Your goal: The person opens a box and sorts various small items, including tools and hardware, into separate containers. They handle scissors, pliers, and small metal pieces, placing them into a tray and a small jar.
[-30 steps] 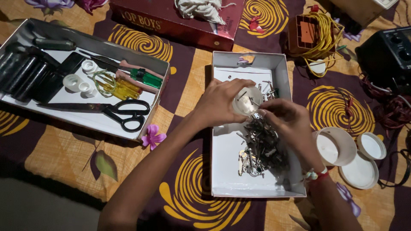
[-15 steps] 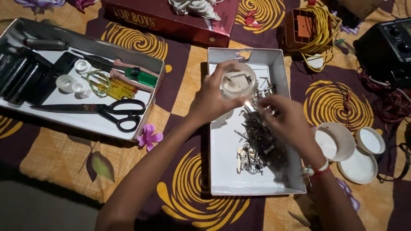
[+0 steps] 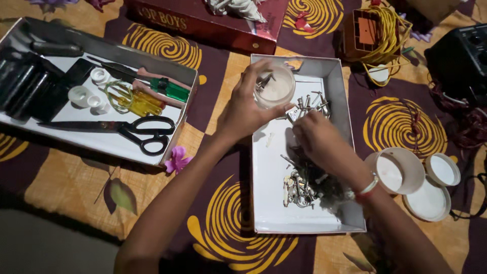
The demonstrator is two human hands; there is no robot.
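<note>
Head view, looking straight down: the left hand (image 3: 247,112) curls around a small clear round container (image 3: 274,87), fingers wrapped over its far side and thumb on the near side, holding it tilted just above the far end of a shallow white box (image 3: 341,91). A few small metal pieces show inside the container. The right hand (image 3: 318,143) is just beside the left, lower in the same box, with its fingers bunched together and pointing down onto a heap of small metal hardware (image 3: 306,180); whether the fingertips have actually pinched a piece cannot be told, since the back of the hand hides them. More of these metal bits (image 3: 313,103) lie loose between the two hands, just past the right fingertips. A thin band (image 3: 369,186) circles the right wrist.

To the right of the right hand, outside the box, sit an open white round tub (image 3: 395,171) and two flat white lids (image 3: 442,169), close together on a brown and yellow patterned cloth (image 3: 238,223). Well to the left of the left hand is a second tray (image 3: 187,81) holding black-handled scissors (image 3: 143,130), a green-handled tool (image 3: 167,89), a yellow-handled tool (image 3: 133,104) and small white rolls (image 3: 81,95). A pink flower (image 3: 176,159) lies just outside that tray. Beyond the left hand lies a dark red flat box (image 3: 203,23); further right, a coil of yellow cord (image 3: 393,38).
</note>
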